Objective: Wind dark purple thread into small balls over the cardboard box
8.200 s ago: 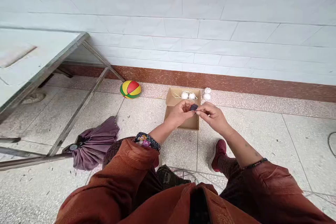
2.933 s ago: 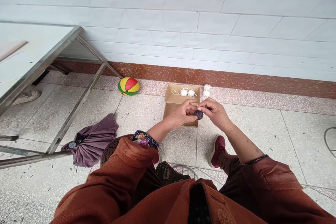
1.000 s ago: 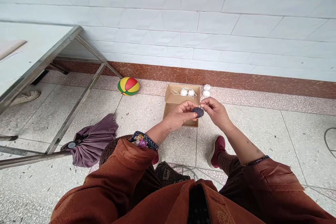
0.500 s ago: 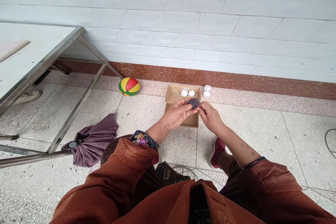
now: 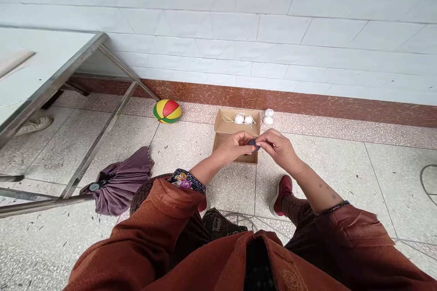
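Above the box (image 5: 251,159), fingers of the left hand (image 5: 235,147) curl round a dark yarn ball (image 5: 253,142), the right hand (image 5: 278,147) pinching its edge; slackening could drop it.

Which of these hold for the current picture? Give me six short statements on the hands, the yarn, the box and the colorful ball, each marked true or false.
1. The left hand holds a dark ball of yarn. True.
2. Two white balls of yarn lie in the cardboard box. True.
3. The right hand is holding a white ball of yarn. False: it is at the dark ball of yarn.
4. The cardboard box is closed. False: it stands open.
5. Two more white balls rest on the floor outside the box. True.
6. The red, yellow and green ball is inside the box. False: it is on the floor.
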Action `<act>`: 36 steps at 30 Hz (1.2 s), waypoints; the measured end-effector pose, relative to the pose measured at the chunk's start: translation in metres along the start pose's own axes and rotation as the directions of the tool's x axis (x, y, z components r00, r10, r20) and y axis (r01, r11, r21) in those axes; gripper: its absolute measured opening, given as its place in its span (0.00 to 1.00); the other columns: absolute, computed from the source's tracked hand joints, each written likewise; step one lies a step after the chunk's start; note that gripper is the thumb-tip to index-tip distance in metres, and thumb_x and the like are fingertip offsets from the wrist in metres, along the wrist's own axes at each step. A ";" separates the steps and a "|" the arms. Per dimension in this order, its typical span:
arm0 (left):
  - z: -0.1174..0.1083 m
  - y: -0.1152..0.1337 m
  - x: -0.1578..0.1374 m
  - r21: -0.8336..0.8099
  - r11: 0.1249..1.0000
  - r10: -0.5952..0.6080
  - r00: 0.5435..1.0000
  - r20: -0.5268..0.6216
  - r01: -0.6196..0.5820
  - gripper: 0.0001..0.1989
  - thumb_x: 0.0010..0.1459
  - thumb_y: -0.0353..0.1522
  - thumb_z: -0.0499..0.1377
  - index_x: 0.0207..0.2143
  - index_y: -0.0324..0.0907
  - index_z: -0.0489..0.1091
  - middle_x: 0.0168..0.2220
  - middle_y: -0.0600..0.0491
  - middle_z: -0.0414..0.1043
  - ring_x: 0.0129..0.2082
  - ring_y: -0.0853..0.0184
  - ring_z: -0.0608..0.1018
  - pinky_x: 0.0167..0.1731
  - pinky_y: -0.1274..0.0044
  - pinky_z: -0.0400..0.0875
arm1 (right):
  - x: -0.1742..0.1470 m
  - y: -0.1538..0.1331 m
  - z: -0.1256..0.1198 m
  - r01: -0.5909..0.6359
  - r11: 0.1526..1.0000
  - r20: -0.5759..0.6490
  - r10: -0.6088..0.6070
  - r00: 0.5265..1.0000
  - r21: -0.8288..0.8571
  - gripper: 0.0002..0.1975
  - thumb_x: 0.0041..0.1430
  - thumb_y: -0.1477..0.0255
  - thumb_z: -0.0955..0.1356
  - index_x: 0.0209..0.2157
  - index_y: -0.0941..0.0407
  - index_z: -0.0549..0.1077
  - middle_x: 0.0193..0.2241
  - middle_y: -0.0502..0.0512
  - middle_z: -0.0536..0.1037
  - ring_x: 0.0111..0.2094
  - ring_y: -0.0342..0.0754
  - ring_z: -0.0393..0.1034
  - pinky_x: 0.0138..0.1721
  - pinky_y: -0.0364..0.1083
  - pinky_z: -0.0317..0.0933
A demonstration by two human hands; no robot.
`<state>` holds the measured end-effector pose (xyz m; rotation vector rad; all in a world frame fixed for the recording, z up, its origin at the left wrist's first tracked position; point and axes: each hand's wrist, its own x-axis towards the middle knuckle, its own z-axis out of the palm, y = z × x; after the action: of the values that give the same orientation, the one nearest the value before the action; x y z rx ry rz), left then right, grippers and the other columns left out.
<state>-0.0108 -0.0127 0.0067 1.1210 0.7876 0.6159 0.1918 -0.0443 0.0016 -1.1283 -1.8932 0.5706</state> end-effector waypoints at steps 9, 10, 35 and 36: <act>-0.001 0.004 -0.006 -0.338 0.941 0.027 0.991 0.128 0.018 0.21 0.52 0.34 0.71 0.48 0.43 0.71 0.44 0.50 0.77 0.38 0.66 0.82 0.38 0.75 0.74 | 0.001 0.009 0.011 -0.204 0.978 -0.093 0.206 0.974 0.029 0.05 0.66 0.71 0.67 0.34 0.53 0.74 0.32 0.52 0.76 0.33 0.48 0.70 0.37 0.47 0.65; -0.002 0.004 -0.005 -0.367 0.930 0.040 0.992 0.120 0.007 0.21 0.52 0.34 0.72 0.47 0.42 0.72 0.44 0.50 0.77 0.38 0.66 0.83 0.38 0.75 0.74 | 0.000 0.010 0.013 -0.205 0.978 -0.084 0.207 0.975 0.024 0.05 0.66 0.71 0.66 0.34 0.53 0.73 0.32 0.53 0.76 0.33 0.48 0.70 0.37 0.47 0.65; 0.011 -0.036 -0.046 -0.170 0.984 0.054 0.998 0.010 -0.052 0.18 0.46 0.35 0.73 0.38 0.38 0.74 0.38 0.51 0.76 0.36 0.70 0.77 0.37 0.76 0.72 | -0.042 -0.039 0.023 -0.130 0.987 -0.077 0.137 0.988 0.096 0.08 0.66 0.65 0.69 0.34 0.53 0.77 0.32 0.54 0.76 0.36 0.50 0.70 0.39 0.49 0.66; 0.015 -0.041 -0.056 -0.208 0.977 0.043 0.999 0.017 -0.039 0.19 0.45 0.36 0.73 0.38 0.38 0.74 0.39 0.51 0.76 0.36 0.70 0.77 0.38 0.76 0.72 | -0.047 -0.038 0.027 -0.172 0.976 -0.086 0.184 0.979 0.137 0.08 0.65 0.64 0.69 0.34 0.53 0.77 0.32 0.54 0.75 0.35 0.50 0.70 0.39 0.48 0.66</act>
<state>-0.0296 -0.0772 -0.0151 0.9519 0.6667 0.7036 0.1622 -0.1036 -0.0055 -1.2264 -1.6575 0.7133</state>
